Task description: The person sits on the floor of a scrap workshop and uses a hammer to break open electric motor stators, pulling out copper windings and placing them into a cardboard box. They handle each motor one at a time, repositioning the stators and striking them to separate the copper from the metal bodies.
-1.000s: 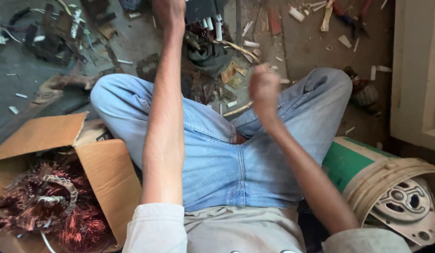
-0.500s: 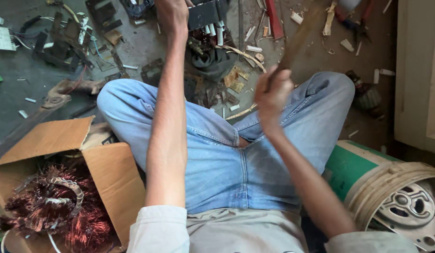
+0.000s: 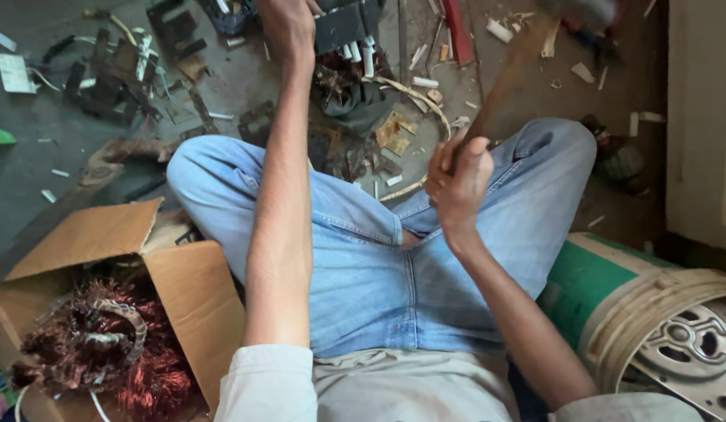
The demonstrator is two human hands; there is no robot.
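Note:
I sit cross-legged on the floor in blue jeans. My right hand point(image 3: 459, 176) is closed around the wooden handle of a hammer point(image 3: 513, 74), whose blurred head reaches the top right edge. My left hand point(image 3: 287, 23) stretches forward at the top of the view and rests on a dark metal motor part point(image 3: 346, 25) with white terminals. Whether its fingers grip the part is hidden. Beneath that part lies a dark stator piece point(image 3: 355, 94) amid torn scraps.
A cardboard box point(image 3: 183, 289) at lower left holds tangled copper windings point(image 3: 89, 352). A green and white bucket point(image 3: 613, 297) with metal motor covers point(image 3: 687, 344) lies at lower right. Metal scraps point(image 3: 113, 74) and white bits litter the floor. A pale wall panel point(image 3: 702, 117) stands at right.
My right hand has swung the hammer up from a low position to a raised one. The view has shifted slightly. My left arm stays stretched forward on the motor part.

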